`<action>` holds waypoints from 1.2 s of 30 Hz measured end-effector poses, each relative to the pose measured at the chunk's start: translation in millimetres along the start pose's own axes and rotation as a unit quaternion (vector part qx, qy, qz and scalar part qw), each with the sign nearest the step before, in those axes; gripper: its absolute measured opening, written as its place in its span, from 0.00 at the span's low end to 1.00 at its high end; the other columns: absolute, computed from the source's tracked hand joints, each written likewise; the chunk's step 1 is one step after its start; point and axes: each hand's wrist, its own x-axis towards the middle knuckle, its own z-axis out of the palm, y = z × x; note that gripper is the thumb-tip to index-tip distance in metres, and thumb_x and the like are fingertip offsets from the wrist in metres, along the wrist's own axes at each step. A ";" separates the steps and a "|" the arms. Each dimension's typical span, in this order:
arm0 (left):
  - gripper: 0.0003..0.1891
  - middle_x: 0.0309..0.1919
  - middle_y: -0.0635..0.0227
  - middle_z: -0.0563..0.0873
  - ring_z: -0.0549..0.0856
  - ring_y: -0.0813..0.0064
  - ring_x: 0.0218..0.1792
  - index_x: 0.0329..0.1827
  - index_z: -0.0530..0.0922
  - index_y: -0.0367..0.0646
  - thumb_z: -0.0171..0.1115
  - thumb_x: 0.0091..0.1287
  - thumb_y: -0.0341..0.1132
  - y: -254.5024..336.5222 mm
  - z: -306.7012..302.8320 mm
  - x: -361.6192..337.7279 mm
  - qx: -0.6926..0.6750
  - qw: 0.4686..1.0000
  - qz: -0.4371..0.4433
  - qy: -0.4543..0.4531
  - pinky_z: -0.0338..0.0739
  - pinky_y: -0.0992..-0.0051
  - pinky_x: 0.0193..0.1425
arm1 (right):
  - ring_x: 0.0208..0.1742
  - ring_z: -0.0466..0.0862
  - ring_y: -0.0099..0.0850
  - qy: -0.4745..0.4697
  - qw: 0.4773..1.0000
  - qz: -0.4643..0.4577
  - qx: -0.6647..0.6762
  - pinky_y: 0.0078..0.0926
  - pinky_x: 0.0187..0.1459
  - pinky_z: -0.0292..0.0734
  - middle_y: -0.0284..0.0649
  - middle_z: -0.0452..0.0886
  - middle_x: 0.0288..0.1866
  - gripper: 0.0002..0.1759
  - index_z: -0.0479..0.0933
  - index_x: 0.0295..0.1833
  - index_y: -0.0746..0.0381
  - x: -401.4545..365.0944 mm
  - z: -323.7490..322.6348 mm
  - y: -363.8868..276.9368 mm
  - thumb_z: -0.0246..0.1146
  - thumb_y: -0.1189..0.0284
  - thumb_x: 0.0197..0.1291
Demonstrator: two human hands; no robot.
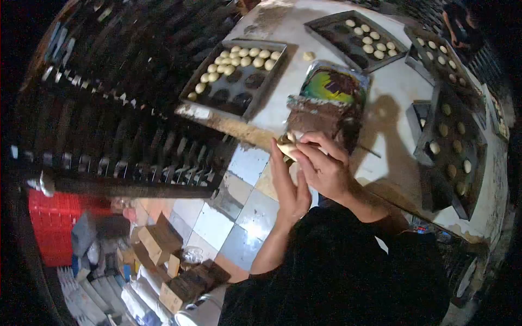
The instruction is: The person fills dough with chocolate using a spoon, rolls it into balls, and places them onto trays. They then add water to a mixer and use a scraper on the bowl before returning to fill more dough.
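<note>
On the left, dark slatted racks (pixel 109 114) stand above a red plastic crate (pixel 54 217) and brown cardboard boxes (pixel 157 242), with a floor of pale and grey tiles (pixel 213 225) to their right. At the corner of the white-topped worktop (pixel 274 111) lies a dark rectangular metal tray (pixel 230 86), partly filled: round, cream-coloured balls, apparently dough, line its far and left sides, while dark round marks show over the remainder of its base.

Right of this tray, in front of the body, the left hand (pixel 292 198) supports a small cream-coloured dough piece (pixel 287 148) along its nearly straight fingers; the right hand (pixel 329 171) pinches the same piece, its fingers narrow and bent. The piece looks only partly shaped, with an uneven upper edge; whether anything lies within it cannot be told.

Just beyond the hands, a shallow container with a green, yellow and purple pattern (pixel 317 86) bears a soft, dark brown mass (pixel 315 117). A loose cream-coloured ball (pixel 309 56) sits beside it. Farther right, a second dark metal tray (pixel 330 32) holds similar balls, grouped toward its right half.

At the right, a dark metal tray with spaced rounds (pixel 437 130) carries both pale and duller brownish pieces; a farther dark tray (pixel 429 33) holds pale ones. Behind these, a person in dark clothing (pixel 462 24) is present at the upper right.
</note>
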 end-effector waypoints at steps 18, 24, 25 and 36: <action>0.36 0.41 0.56 0.82 0.79 0.66 0.39 0.70 0.66 0.40 0.69 0.56 0.31 59.2 -130.5 -128.2 0.270 0.959 0.057 0.070 0.73 0.72 0.51 | 0.40 0.84 0.37 -0.235 0.969 -0.002 0.076 0.29 0.41 0.81 0.44 0.81 0.42 0.21 0.79 0.49 0.69 -61.3 6.7 -167.5 0.73 0.73 0.49; 0.32 0.51 0.60 0.69 0.71 0.64 0.54 0.58 0.72 0.34 0.63 0.59 0.51 54.6 -77.2 -109.1 -0.291 0.956 -0.046 0.019 0.64 0.61 0.61 | 0.38 0.85 0.34 -0.171 0.979 -0.001 0.114 0.26 0.39 0.80 0.42 0.84 0.39 0.13 0.84 0.43 0.65 -49.9 -43.2 -126.7 0.73 0.76 0.50; 0.31 0.54 0.60 0.68 0.70 0.64 0.58 0.57 0.72 0.36 0.59 0.62 0.56 50.8 -66.5 -107.3 -0.397 0.916 -0.059 -0.026 0.62 0.58 0.65 | 0.38 0.85 0.33 -0.174 0.977 0.014 0.123 0.25 0.38 0.80 0.42 0.84 0.39 0.13 0.84 0.42 0.65 -44.4 -58.7 -118.8 0.74 0.76 0.49; 0.21 0.49 0.59 0.68 0.71 0.62 0.46 0.55 0.75 0.51 0.71 0.61 0.43 102.2 156.2 11.3 -0.175 0.965 0.195 -0.034 0.72 0.63 0.46 | 0.48 0.85 0.40 0.038 0.999 -0.026 0.024 0.36 0.51 0.82 0.45 0.81 0.51 0.18 0.81 0.46 0.65 -30.8 -227.0 -0.2 0.70 0.83 0.46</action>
